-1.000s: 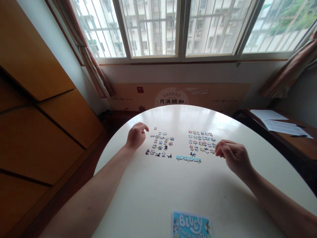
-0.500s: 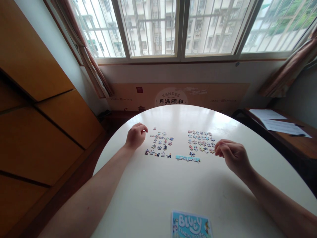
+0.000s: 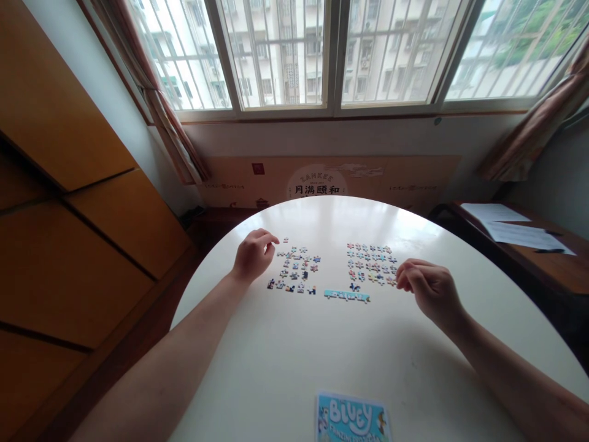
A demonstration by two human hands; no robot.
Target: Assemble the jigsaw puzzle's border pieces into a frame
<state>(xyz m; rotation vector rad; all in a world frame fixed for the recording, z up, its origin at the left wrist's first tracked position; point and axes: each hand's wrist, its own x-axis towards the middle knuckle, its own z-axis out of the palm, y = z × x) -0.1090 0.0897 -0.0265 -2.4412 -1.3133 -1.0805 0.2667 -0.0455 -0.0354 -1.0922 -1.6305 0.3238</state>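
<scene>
1. Left hand (image 3: 253, 253) has edged nearer the lone puzzle piece (image 3: 286, 240).
2. Loose pieces lie in two groups, left (image 3: 295, 265) and right (image 3: 372, 263); a joined strip (image 3: 346, 296) sits nearer, between them.
3. Left fingers curl loosely, apart from the thumb, visibly holding nothing; right hand (image 3: 430, 290) is pinched beside the right group, contents untellable.
4. Bluey card (image 3: 352, 420) lies nearest on the white table (image 3: 276, 350).

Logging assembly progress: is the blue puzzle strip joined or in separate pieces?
Joined: the blue puzzle strip lies as one continuous band, without the gaps seen among the loose puzzle pieces. Seams are too small to make out.
</scene>
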